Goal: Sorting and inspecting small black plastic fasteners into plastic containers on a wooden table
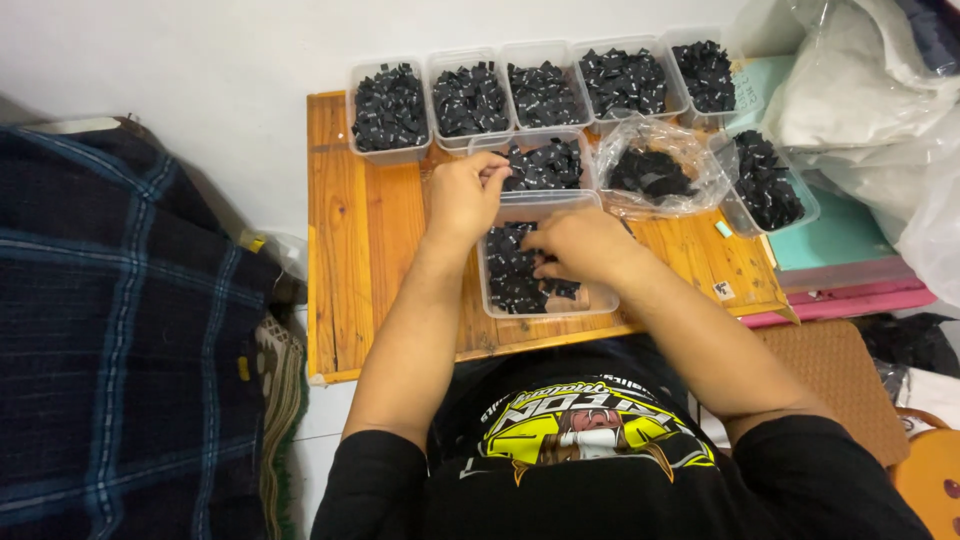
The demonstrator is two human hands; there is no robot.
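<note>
Clear rectangular plastic tub [600, 300] of small black folded pieces [510, 275] sits on low wooden table [370, 230], front centre. Right hand [580, 245] curled inside, fingers among pieces; grip unclear. Left hand [462, 195] loosely closed at tub's far rim.

Five tubs [545, 80] along the table's [365, 250] far edge — nearer tub [540, 305] under both hands, bag [665, 170] right.

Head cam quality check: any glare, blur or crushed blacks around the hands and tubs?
Head view: even indoor light, soft shadows. Left hand and right hand slightly soft. Black pieces in the near tub merge into one dark mass. Mild glare on the clear plastic bag; white bags near clipped.
</note>
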